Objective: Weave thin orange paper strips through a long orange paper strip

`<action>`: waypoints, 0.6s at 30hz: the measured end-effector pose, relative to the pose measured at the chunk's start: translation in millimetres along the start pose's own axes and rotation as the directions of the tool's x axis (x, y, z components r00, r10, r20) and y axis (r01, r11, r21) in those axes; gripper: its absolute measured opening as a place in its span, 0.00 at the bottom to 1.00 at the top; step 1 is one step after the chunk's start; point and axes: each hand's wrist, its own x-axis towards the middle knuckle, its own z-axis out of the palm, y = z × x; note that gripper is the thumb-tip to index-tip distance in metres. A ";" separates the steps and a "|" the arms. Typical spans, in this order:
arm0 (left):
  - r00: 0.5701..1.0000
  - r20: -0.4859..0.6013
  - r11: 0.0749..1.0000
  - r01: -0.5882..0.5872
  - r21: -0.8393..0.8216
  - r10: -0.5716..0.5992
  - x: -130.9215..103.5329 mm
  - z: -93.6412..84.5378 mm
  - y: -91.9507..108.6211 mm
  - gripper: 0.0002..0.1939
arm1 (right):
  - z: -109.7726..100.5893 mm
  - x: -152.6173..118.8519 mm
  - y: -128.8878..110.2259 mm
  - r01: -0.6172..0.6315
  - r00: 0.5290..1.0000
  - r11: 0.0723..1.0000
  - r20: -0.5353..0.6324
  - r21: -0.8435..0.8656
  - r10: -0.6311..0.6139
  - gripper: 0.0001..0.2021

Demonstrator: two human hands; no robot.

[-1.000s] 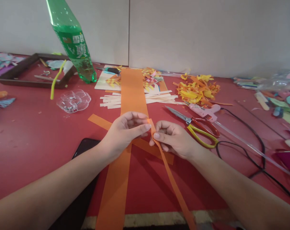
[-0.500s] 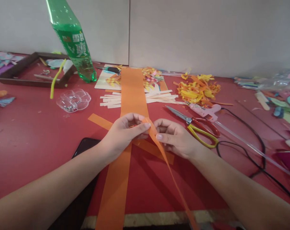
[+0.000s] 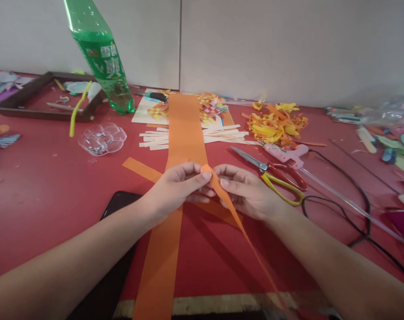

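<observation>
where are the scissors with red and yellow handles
The metal scissors with red and yellow handles lie right of centre in the head view, on the red tabletop, just beyond the right hand and beside the pink glue gun.

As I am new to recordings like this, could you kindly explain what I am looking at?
There is no machine here: these are a person's bare hands, seen by a camera worn on the head, looking forward and down. The left hand pinches a narrow strip of orange material near its upper end, and the right hand is at its edge; whether it grips is hard to tell. The strip trails toward the viewer.

On the red table, a broad orange strip runs beneath the left hand. To the right are scissors, a pink glue gun and scraps; to the left, a green bottle, a dish and a dark frame.
</observation>
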 end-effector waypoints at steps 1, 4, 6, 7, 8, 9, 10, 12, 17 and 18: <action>1.000 0.004 1.000 -0.002 0.005 0.002 0.1 -0.1 0.0 0.12 | -0.6 0.2 0.2 0.003 1.000 1.000 -0.004 0.002 -0.003 0.19; 1.000 -0.003 1.000 -0.013 0.005 0.013 0.5 -0.3 -0.3 0.12 | -0.7 0.6 0.3 0.032 0.999 0.999 0.002 0.022 -0.033 0.20; 1.000 -0.018 1.000 -0.018 0.003 0.018 0.7 -0.3 -0.7 0.12 | -0.2 0.6 -0.3 0.042 0.999 0.999 0.025 0.028 -0.042 0.20; 1.000 -0.024 1.000 -0.020 0.003 0.020 0.7 -0.2 -0.9 0.12 | 0.1 0.6 -0.7 0.042 0.998 0.999 0.037 0.026 -0.043 0.21; 0.999 -0.025 1.000 -0.021 0.005 0.021 0.6 0.0 -0.9 0.12 | 0.2 0.5 -1.0 0.040 0.998 0.999 0.045 0.023 -0.041 0.21; 0.999 -0.023 1.000 -0.023 0.008 0.023 0.5 0.2 -0.9 0.12 | 0.2 0.4 -1.3 0.040 0.998 0.999 0.050 0.022 -0.042 0.22; 1.000 -0.018 1.000 -0.023 0.011 0.024 0.4 0.5 -0.8 0.12 | 0.1 0.4 -1.4 0.040 0.998 0.999 0.052 0.020 -0.041 0.22; 1.000 -0.007 0.999 -0.023 0.022 0.023 0.1 1.3 -0.3 0.13 | -0.4 0.3 -1.0 0.034 0.998 0.999 0.046 0.021 -0.035 0.23; 1.000 0.000 0.998 -0.029 0.064 0.029 -0.8 2.4 1.8 0.15 | -2.2 0.9 1.3 0.060 0.997 0.997 0.045 0.048 -0.062 0.22; 1.000 0.001 0.997 -0.030 0.068 0.030 -1.0 2.3 2.1 0.15 | -2.4 1.0 1.5 0.065 0.996 0.997 0.051 0.052 -0.067 0.22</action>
